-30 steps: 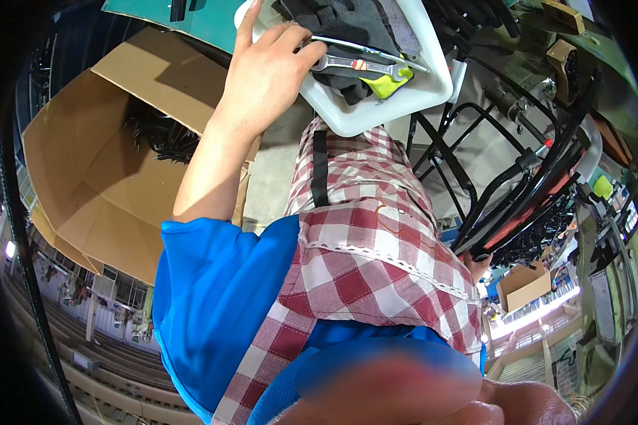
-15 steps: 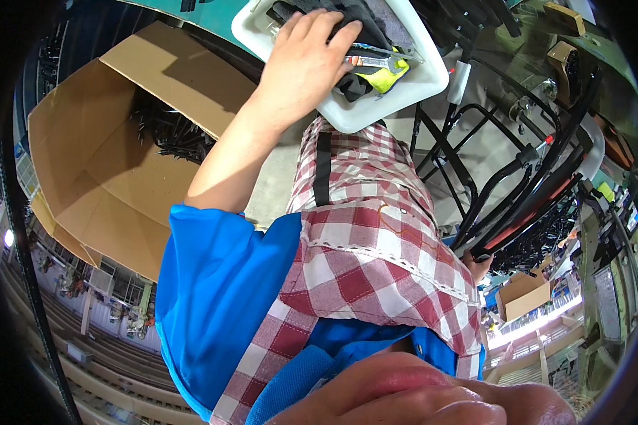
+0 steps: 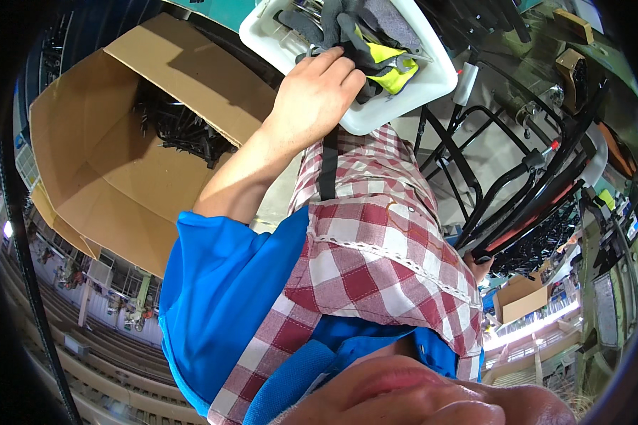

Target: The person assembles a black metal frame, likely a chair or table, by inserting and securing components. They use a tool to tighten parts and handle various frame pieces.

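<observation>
At the near edge of a white plastic bin (image 3: 427, 88), my left hand (image 3: 320, 88) has its fingers bent and drawn together. Whatever they hold, if anything, is hidden behind the fingers. Beside the fingertips lies a dark grey work glove (image 3: 333, 20) with a yellow-green part (image 3: 388, 58). A grey cloth (image 3: 393, 28) and small metal pieces are also in the bin. My right hand (image 3: 480, 268), low on the right and partly covered by the apron, is wrapped round the end of a black tubular frame (image 3: 500, 244).
On the left stands a large open cardboard box (image 3: 96, 163) with black slim parts (image 3: 181, 127) inside. Black bent tubes (image 3: 468, 152) crowd the right side. A smaller cardboard box (image 3: 523, 297) sits beyond my right hand. A green surface (image 3: 216, 10) lies behind the bin.
My left hand has drawn back toward me, from over the bin's middle to its near edge. More of the glove shows, and the open-end wrench seen under the hand before is no longer plain.
</observation>
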### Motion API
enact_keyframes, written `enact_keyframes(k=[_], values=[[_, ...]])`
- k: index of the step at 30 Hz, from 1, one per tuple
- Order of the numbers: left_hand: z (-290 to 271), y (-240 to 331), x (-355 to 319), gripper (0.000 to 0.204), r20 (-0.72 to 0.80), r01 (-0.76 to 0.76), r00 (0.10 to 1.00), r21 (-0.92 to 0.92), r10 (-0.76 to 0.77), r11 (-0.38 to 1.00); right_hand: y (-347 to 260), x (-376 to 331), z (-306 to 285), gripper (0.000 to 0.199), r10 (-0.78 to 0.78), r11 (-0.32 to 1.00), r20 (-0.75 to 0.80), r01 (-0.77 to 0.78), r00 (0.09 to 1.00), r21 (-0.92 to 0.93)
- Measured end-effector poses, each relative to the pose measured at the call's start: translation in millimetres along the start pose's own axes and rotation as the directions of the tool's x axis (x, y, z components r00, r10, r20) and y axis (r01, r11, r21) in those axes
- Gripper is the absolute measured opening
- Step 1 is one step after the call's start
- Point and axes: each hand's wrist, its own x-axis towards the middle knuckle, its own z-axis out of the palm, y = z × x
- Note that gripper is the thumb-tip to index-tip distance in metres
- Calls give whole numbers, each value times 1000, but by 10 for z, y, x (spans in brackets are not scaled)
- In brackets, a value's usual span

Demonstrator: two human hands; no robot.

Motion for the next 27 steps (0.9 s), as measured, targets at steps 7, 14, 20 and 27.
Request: enact_keyframes(k=[7,14,20,27], values=[[-55,-163,215,26,-283,112,953,-8,-109,994,-93,-4,-8,48,51,999,17,-50,999,-12],[1,-362,641,38,-73,-16,997,108,24,994,-14,32,-1,40,-30,995,-16,28,999,-100],[-1,-229,320,20,-77,-16,997,67,21,998,-34,-14,4,39,-54,998,0,54,999,-29],[57,-16,-113,17,-22,-8,1000,-43,7,999,-271,-21,-10,54,66,998,40,-66,997,13]])
